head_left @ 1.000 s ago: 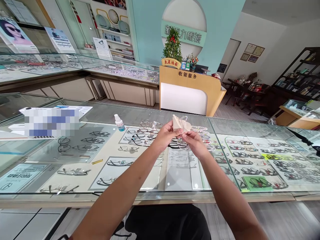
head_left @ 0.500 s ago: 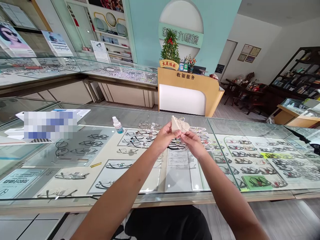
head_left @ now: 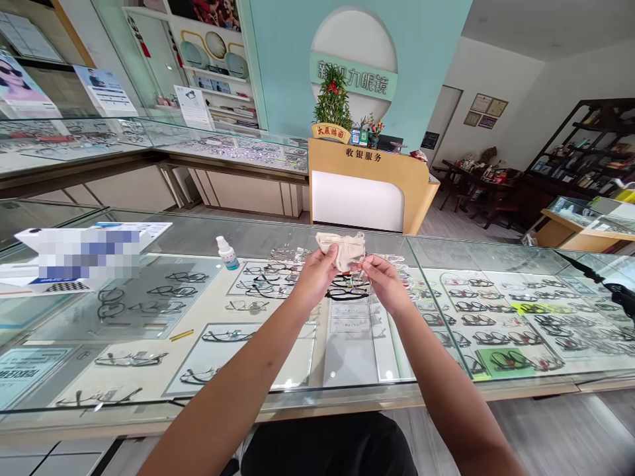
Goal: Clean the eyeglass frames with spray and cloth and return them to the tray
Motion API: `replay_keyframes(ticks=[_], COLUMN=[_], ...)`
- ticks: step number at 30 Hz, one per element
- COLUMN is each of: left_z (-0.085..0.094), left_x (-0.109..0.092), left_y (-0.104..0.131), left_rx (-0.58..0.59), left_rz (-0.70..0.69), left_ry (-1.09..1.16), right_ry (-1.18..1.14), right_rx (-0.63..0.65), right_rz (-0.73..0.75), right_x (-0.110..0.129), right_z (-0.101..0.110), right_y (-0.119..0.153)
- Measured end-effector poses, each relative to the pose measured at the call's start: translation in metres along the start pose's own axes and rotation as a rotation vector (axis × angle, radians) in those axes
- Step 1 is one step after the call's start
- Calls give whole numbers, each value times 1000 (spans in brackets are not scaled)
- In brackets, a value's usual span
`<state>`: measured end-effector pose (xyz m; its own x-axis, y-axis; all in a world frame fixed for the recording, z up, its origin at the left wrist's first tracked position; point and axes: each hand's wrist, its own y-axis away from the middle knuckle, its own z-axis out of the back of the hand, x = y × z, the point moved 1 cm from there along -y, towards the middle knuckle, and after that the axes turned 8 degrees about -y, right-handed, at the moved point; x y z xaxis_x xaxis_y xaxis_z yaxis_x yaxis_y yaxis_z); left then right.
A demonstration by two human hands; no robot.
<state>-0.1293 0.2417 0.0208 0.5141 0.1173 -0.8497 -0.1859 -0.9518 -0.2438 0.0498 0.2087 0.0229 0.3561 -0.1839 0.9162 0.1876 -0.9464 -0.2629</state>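
Left hand [head_left: 315, 276] grips the cloth [head_left: 350, 248] — for the right hand [head_left: 385, 281] I can't tell — and slackening could drop it onto the surface [head_left: 198, 233].

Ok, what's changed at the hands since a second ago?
The left hand has moved slightly left, taking the cloth with it; the cloth now spreads wider. The right hand has drawn a little apart from the left; whether its grip is on the cloth, I can't tell. The bottle still stands where it was.

On the glass counter [head_left: 198, 233], near its far edge, stands a small white-capped bottle [head_left: 227, 254], with white printed matter [head_left: 84, 259] farther left.
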Motion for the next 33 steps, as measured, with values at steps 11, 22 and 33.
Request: replay_keyframes(ticks=[11,22,33], left_z=[-2,-19,-17], left_x=[12,14,11], left_y=[7,21,24], left_rx=[102,207,207], left_rz=[153,186,187], left_ry=[-181,-245,-362], right_ry=[-85,-169,-247], right_rx=[-196,-171,-189], right_rz=[140,59,37], right_x=[6,-1,-3], right_z=[11,8,10], right_y=[-7,-6,-6])
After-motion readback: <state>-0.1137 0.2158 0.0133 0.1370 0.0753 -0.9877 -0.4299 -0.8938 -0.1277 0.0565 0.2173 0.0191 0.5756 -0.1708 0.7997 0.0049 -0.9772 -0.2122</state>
